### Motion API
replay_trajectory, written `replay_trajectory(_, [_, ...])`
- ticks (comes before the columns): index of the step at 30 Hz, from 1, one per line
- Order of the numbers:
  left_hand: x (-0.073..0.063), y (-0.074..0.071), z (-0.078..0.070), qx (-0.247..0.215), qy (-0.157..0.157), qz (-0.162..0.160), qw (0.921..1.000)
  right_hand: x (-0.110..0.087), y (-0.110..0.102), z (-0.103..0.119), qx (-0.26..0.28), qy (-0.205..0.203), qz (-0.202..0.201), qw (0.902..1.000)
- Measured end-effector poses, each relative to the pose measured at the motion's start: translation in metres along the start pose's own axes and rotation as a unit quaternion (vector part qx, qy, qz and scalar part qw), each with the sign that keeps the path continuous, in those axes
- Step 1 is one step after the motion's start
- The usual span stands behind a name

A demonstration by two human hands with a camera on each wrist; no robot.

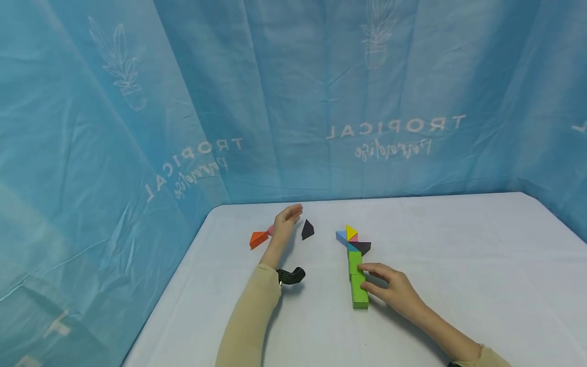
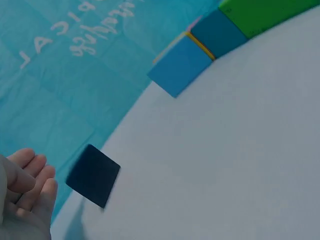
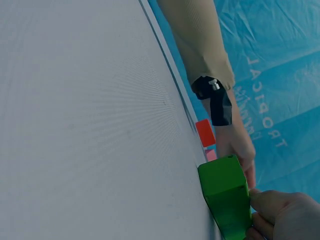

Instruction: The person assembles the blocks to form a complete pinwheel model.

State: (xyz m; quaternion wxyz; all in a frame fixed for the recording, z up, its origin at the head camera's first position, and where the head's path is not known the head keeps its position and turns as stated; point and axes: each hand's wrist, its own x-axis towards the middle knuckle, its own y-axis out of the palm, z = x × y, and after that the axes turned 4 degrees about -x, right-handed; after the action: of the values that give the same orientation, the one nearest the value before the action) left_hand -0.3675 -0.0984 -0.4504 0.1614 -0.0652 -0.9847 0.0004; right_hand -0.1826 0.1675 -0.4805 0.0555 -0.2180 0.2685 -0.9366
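Two green blocks lie end to end, the far one (image 1: 355, 262) joining the near one (image 1: 359, 293). My right hand (image 1: 390, 286) touches their right side with its fingertips; in the right wrist view, the thumb and fingers (image 3: 267, 202) meet one side of the green block (image 3: 225, 182). Beyond the green pair sit a teal block (image 1: 352, 247), a black block (image 1: 361, 246), a light blue block (image 1: 341, 236), a yellow triangle (image 1: 350, 232) and a small pink piece. My left hand (image 1: 285, 221) hovers with nothing held, left of a loose black block (image 1: 308, 229).
Left of my left hand lie an orange block (image 1: 259, 239) and a pink block (image 1: 270, 230), the latter partly hidden by the hand. The white table (image 1: 458, 255) meets a blue printed cloth (image 1: 293, 102) at the back and left. A black strap (image 1: 291, 276) circles my left wrist.
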Motion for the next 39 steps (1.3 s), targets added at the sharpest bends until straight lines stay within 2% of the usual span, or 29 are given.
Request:
replay_trajectory(4, [0.001,0.000,0.011,-0.002,-0.022,0.035,0.9992,0.000,0.000,0.000,0.006,-0.001,0.001,1.0000])
replay_trajectory(9, [0.001,0.003,0.019,0.040,-0.013,0.069,0.9967,0.000,-0.001,0.000,0.009,0.002,0.004,1.0000])
replay_trajectory(13, [-0.004,-0.001,0.021,0.069,-0.001,0.068,0.9953,0.001,0.001,0.000,0.009,-0.001,0.002,1.0000])
replay_trajectory(20, [-0.015,-0.011,0.018,0.069,-0.006,0.059,0.9959,0.001,0.001,0.000,0.006,-0.004,0.003,1.0000])
replay_trajectory(23, [-0.022,-0.015,0.015,0.094,-0.007,0.066,0.9933,0.001,0.001,0.001,0.002,-0.003,0.002,1.0000])
replay_trajectory(26, [-0.029,-0.018,0.014,0.126,0.003,0.077,0.9890,0.001,0.000,0.001,-0.002,-0.003,0.002,1.0000])
replay_trajectory(29, [-0.035,-0.017,0.014,0.147,0.018,0.089,0.9850,0.001,-0.001,0.001,-0.005,-0.003,0.001,1.0000])
replay_trajectory(34, [-0.038,-0.010,0.013,0.147,0.047,0.107,0.9822,0.000,-0.002,0.000,-0.007,0.003,-0.003,1.0000])
replay_trajectory(39, [-0.036,-0.003,0.014,0.189,0.050,0.096,0.9760,0.000,0.000,0.001,-0.005,0.001,0.002,1.0000])
